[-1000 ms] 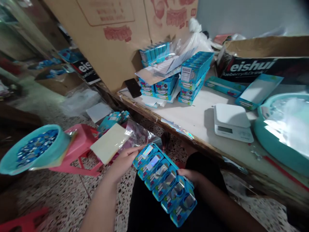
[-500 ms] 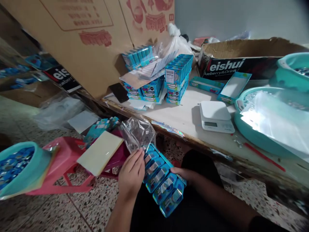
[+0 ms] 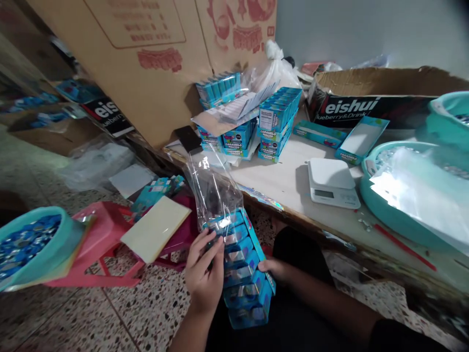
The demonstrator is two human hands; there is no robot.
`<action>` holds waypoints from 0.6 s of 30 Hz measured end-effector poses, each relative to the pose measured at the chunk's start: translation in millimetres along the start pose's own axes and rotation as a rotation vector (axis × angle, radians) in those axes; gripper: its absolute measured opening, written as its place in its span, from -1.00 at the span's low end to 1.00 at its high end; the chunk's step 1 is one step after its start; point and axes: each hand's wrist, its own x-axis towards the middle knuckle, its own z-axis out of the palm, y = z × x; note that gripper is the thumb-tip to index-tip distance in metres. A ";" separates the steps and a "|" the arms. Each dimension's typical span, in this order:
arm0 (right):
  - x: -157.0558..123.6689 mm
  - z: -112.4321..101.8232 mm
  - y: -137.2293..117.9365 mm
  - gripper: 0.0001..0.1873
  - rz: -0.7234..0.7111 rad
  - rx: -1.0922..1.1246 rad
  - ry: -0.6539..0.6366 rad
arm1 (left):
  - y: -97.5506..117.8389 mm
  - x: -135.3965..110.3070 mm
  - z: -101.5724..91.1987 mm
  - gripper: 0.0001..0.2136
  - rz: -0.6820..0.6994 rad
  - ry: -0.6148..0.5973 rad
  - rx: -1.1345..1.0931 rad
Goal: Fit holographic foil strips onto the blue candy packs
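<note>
Over my lap is a blue display box (image 3: 245, 288) packed with a row of small blue candy packs, tilted with its far end up and to the left. A clear plastic bag (image 3: 216, 183) covers that far end, its loose part standing up beyond it. My left hand (image 3: 205, 271) lies along the box's left side, fingers bent and gripping the bag's edge near the far packs. On the right side, my right hand (image 3: 276, 269) grips the box by its edge, thumb on top; its other fingers are hidden underneath.
Stacked candy boxes (image 3: 271, 129), a white scale (image 3: 331, 183), a red stick (image 3: 405, 247) and a teal tub (image 3: 381, 195) stand on the table. To the left are a pink stool (image 3: 98, 244), a cream board (image 3: 156, 230) and a teal basin (image 3: 69, 239) of blue-wrapped candies.
The box has turned more upright in view, and the bag now stretches up taller from its far end. My left hand's fingers have bent and spread apart. My right hand keeps its grip.
</note>
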 end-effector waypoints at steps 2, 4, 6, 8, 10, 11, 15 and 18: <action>-2.8 3.4 2.6 -0.20 -0.062 0.010 0.025 | -1.2 2.1 2.4 -0.58 0.066 -0.014 -0.076; -2.7 4.3 6.3 -0.21 -0.079 0.012 0.059 | -2.8 3.9 3.9 -0.58 0.046 -0.035 -0.148; 1.4 4.2 6.6 -0.18 -0.092 0.008 0.068 | -4.4 5.2 3.3 -0.65 -0.076 -0.051 -0.194; 8.6 5.6 0.8 -0.15 -0.082 -0.023 0.040 | -7.6 4.7 -1.0 -0.77 -0.235 -0.054 -0.235; 17.6 11.4 -10.5 -0.13 -0.023 -0.130 -0.040 | -14.0 1.4 -9.7 -0.86 -0.420 -0.040 -0.291; 22.3 16.4 -17.1 -0.13 0.015 -0.196 -0.090 | -18.4 -1.3 -15.2 -0.86 -0.529 -0.013 -0.309; 40.4 42.2 -33.5 0.04 -0.069 -0.314 -0.211 | -38.0 -14.0 -35.6 -0.63 -1.011 0.120 -0.318; 53.0 43.4 -23.3 0.45 -0.330 -0.452 -0.007 | -49.9 -19.4 -38.2 -0.54 -1.137 0.051 -0.319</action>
